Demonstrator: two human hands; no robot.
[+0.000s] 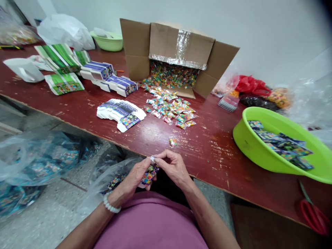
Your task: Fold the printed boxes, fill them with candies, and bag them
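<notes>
Close to my body, just off the table's front edge, my left hand point(138, 174) grips a small dark printed candy box point(149, 174) with colourful pictures. My right hand point(173, 167) pinches the white flap at the top of that box between thumb and fingers. One wrapped candy packet point(173, 141) lies on the table just beyond my hands. Farther back a fanned stack of flat box blanks point(120, 112) rests on the left. A loose pile of candy packets point(172, 109) spreads in front of an open cardboard carton point(181, 45) holding many more.
A green basin point(241, 138) with several filled-looking dark boxes stands at the right, red-handled scissors point(311, 211) near it. Bundled purple blanks point(121, 84), green bundles point(64, 83) and a white mug point(24, 69) occupy the back left. Bags of packets point(52, 159) sit on the floor.
</notes>
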